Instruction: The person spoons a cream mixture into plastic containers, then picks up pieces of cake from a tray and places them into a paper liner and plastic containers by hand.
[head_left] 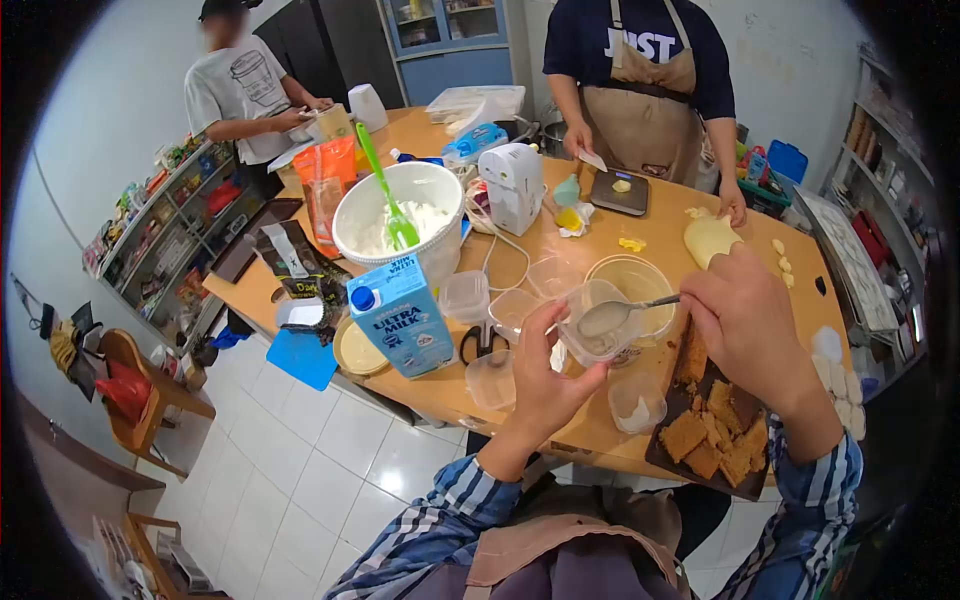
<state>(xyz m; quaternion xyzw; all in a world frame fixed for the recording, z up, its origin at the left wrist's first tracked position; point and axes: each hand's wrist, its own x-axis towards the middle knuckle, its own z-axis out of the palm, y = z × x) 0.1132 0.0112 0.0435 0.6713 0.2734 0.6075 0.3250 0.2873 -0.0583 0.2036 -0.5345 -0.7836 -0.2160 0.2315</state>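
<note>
My left hand [546, 388] is closed around a small clear plastic container [600, 347], tilted and raised above the table. In my right hand [738, 305] is the handle of a metal spoon [606, 319], its bowl at the container's mouth. Whether food is on the spoon I cannot make out. Just behind stands a round tub [655, 278] with a pale rim. Beneath my right forearm, pieces of brown cake [715, 425] lie on a dark tray [752, 487]. Another small clear container [638, 402] sits between the tray and my left hand.
A blue milk carton [402, 322], black-handled scissors [484, 345] and a white bowl [358, 215] with a green spatula [400, 228] are on the left. Across the table, a person in an apron [655, 110] works beside a scale [620, 193] and dough [712, 240]. Another person [250, 90] stands far left.
</note>
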